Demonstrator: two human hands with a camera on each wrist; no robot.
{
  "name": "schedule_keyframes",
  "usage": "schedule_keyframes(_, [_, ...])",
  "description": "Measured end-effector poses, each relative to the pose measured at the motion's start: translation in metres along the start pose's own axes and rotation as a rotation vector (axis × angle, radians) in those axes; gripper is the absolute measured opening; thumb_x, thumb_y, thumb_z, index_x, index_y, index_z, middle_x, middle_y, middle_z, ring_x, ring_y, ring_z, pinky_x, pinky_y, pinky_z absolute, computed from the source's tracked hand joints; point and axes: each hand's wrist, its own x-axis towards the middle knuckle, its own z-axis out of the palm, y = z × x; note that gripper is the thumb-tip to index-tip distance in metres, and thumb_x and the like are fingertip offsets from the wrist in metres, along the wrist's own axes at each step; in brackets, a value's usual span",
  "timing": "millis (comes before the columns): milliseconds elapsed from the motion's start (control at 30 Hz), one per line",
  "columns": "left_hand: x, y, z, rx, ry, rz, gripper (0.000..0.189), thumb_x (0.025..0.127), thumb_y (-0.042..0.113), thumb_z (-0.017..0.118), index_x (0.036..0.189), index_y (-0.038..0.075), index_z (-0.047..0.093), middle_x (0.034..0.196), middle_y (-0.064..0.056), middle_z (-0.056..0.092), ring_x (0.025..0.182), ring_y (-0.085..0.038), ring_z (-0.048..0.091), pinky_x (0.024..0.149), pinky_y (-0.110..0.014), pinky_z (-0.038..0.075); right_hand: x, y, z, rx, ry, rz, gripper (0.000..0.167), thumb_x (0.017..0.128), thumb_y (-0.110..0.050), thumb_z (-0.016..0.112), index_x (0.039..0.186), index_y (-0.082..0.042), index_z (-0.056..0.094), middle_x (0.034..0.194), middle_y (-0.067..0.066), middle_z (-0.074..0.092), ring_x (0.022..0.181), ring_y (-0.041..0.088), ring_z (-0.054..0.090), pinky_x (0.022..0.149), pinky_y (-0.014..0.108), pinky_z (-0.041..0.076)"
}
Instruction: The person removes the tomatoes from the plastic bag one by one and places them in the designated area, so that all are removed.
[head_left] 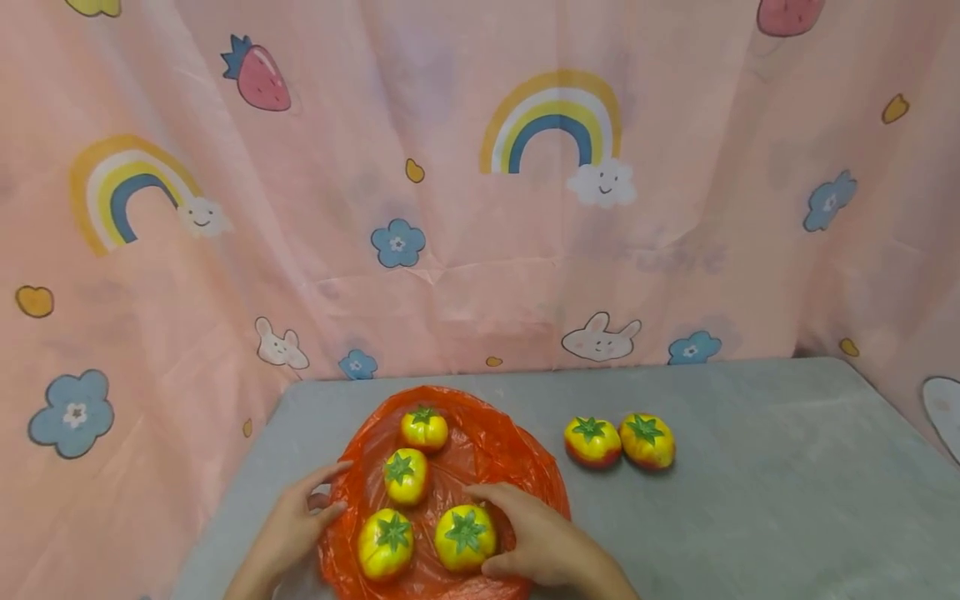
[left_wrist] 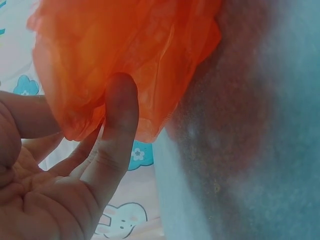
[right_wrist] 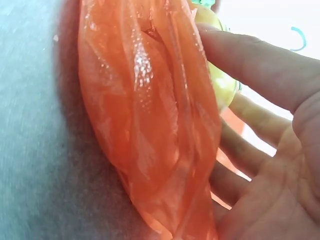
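Observation:
A red-orange plastic bag (head_left: 450, 577) lies spread wide on the grey table, with several yellow-and-red tomatoes on it, each topped by a green star-shaped calyx. At the bag's left edge, my left hand (head_left: 291, 525) pinches the plastic; in the left wrist view, its fingers (left_wrist: 120, 107) press the bag from both sides. My right hand (head_left: 540, 537) curls round the nearest right tomato (head_left: 459, 546), thumb on its near side and fingers on the far side. In the right wrist view, folds of the bag (right_wrist: 145, 115) partly hide that tomato (right_wrist: 222, 82).
Two more tomatoes, a left one (head_left: 592, 442) and a right one (head_left: 648, 441), sit side by side on the table (head_left: 750, 500) to the right of the bag. A pink curtain (head_left: 465, 308) with rainbows, flowers and rabbits hangs behind the table and along its left side.

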Motion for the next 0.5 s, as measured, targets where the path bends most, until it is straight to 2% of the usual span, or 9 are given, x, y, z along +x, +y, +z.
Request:
schedule_keyframes(100, [-0.0011,-0.0003,0.0018,-0.018,-0.005,-0.022,0.053,0.091,-0.009,0.062,0.139,0.013,0.057,0.133,-0.017,0.058,0.09,-0.021,0.071,0.069,-0.037,0.062,-0.0004,0.0016,0.0012,0.047,-0.024,0.021,0.07,0.076,-0.023,0.086,0.138,-0.034,0.054,0.141,-0.005,0.056,0.126,0.025,0.052,0.106,0.066,0.041])
schedule_keyframes(267, [-0.0014,0.0025,0.0024,-0.002,0.001,-0.032,0.053,0.092,-0.008,0.062,0.14,0.013,0.056,0.133,-0.017,0.057,0.09,-0.02,0.07,0.07,-0.037,0.062,-0.0006,0.0019,0.0029,0.07,-0.039,0.007,0.067,0.079,-0.021,0.084,0.137,-0.036,0.055,0.137,-0.008,0.058,0.122,0.022,0.054,0.106,0.064,0.042])
schedule_keyframes(500, [-0.0032,0.004,0.0016,0.003,-0.003,-0.011,0.052,0.092,-0.008,0.061,0.14,0.011,0.055,0.134,-0.019,0.056,0.092,-0.021,0.07,0.072,-0.038,0.062,-0.0016,0.0023,0.003,0.028,-0.057,-0.042,0.054,0.084,-0.022,0.08,0.129,-0.042,0.059,0.13,-0.012,0.061,0.117,0.017,0.056,0.105,0.06,0.045])
